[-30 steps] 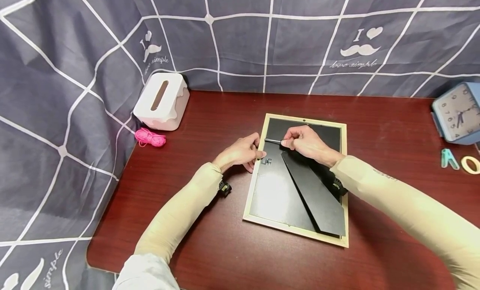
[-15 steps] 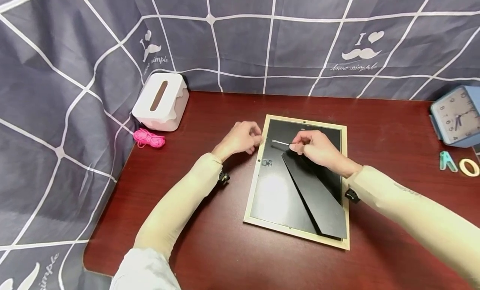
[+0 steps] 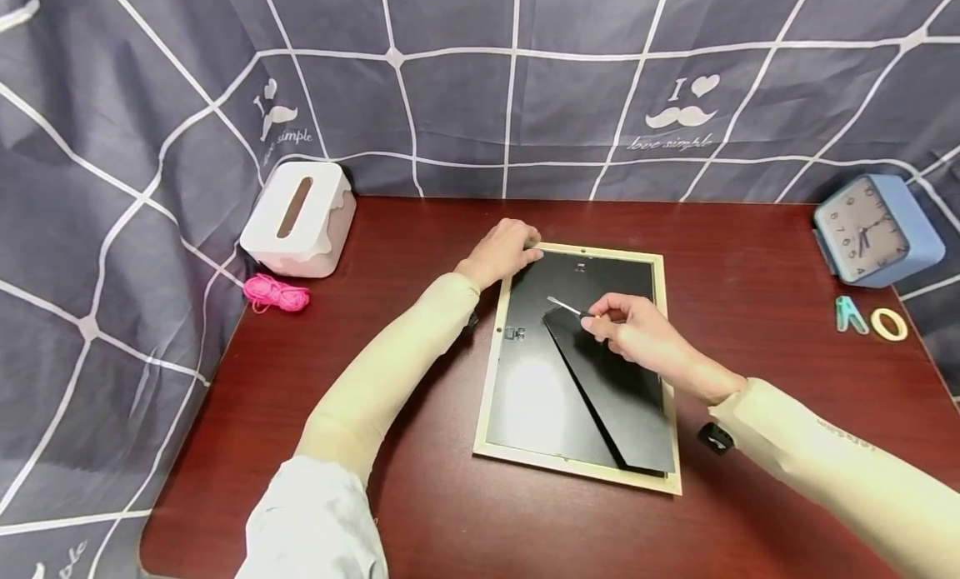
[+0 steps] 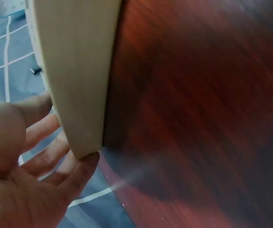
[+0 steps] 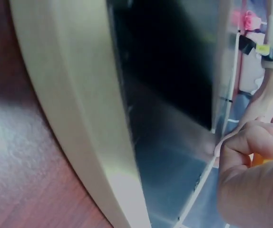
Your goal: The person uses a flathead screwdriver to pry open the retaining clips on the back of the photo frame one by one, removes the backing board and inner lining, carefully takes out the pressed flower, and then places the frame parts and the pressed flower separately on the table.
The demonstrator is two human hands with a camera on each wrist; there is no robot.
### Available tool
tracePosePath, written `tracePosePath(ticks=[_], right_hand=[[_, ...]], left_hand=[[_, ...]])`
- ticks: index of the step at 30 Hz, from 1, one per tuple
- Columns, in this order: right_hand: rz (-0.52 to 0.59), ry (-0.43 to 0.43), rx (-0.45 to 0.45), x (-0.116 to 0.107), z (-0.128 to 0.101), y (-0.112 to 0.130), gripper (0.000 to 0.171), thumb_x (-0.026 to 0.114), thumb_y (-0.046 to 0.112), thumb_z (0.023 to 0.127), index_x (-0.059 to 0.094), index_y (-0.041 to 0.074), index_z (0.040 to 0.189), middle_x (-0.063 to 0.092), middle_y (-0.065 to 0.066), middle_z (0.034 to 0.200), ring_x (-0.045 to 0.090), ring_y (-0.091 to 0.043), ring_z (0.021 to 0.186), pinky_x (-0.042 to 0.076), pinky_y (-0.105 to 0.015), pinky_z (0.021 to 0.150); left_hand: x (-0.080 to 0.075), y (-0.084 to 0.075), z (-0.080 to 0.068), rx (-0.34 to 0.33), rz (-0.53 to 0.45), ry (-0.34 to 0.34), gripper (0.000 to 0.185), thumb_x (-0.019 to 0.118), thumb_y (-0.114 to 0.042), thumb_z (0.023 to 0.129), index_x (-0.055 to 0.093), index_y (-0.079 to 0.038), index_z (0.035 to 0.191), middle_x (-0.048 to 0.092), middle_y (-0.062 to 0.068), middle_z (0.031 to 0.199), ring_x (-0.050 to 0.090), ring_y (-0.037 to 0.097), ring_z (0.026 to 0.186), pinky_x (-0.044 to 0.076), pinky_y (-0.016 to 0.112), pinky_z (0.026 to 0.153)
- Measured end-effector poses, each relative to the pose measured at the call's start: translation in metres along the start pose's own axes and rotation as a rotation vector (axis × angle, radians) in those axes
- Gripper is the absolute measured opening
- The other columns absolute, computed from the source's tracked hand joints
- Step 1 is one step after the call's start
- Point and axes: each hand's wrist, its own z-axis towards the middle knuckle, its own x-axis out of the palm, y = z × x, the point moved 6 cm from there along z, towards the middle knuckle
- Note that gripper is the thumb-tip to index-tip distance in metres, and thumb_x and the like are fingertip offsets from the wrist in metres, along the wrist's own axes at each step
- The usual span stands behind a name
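Note:
A picture frame (image 3: 485, 404) with a pale wooden border lies back side up on the table, its black backing board (image 3: 525, 379) showing. An easel stand flap (image 3: 622, 404) slants across the board. My left hand (image 3: 504, 250) grips the frame's far left corner; in the left wrist view its fingers (image 4: 82, 175) bend around the wooden edge. Over the board, my right hand (image 3: 637, 333) pinches a small screwdriver (image 3: 567, 306), its metal shaft pointing up and left. A bit of the orange handle (image 5: 258, 159) shows between the fingers in the right wrist view. Metal hanger (image 3: 514, 334) sits near the left border.
On the left stand a white tissue box (image 3: 330, 229) and a bundle of pink cord (image 3: 276, 293). A blue clock (image 3: 862, 229) and letter shapes (image 3: 888, 324) are at the right. Grey checked cloth (image 3: 450, 104) hangs behind the table.
My left hand has moved from the frame's left side up to its far corner. The right hand has drawn the screwdriver away from the left border, toward the right and nearer me.

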Motion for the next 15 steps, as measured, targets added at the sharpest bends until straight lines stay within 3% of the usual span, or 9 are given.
tracePosePath(ticks=[3,8,15], right_hand=[[-0.005,0.01,-0.005,0.002,-0.007,0.001,0.024,0.07,0.018,0.105,0.062,-0.003,0.115,0.058,0.001,0.079,0.047,-0.008,0.063,0.039,-0.022,0.053],[-0.086,-0.005,-0.034,-0.006,-0.014,0.005,0.024,0.071,0.017,0.105,0.066,-0.002,0.117,0.065,-0.001,0.083,0.058,-0.01,0.065,0.049,-0.023,0.058],[-0.113,0.023,-0.062,-0.01,-0.018,0.01,0.025,0.072,0.014,0.104,0.068,-0.005,0.121,0.07,0.001,0.082,0.064,-0.011,0.066,0.054,-0.024,0.056]], left_hand=[[0.003,0.012,0.001,-0.037,0.0,-0.026,0.025,0.073,-0.031,0.107,0.082,-0.012,0.121,0.082,0.003,0.123,0.074,0.021,0.119,0.062,0.037,0.105],[-0.002,0.022,-0.016,-0.06,0.002,-0.039,0.024,0.073,-0.034,0.106,0.085,-0.015,0.117,0.084,0.001,0.117,0.075,0.021,0.112,0.064,0.039,0.099],[-0.021,0.021,-0.062,-0.117,0.048,-0.096,0.023,0.075,-0.028,0.105,0.085,-0.012,0.117,0.084,0.007,0.117,0.077,0.029,0.109,0.066,0.045,0.096]])
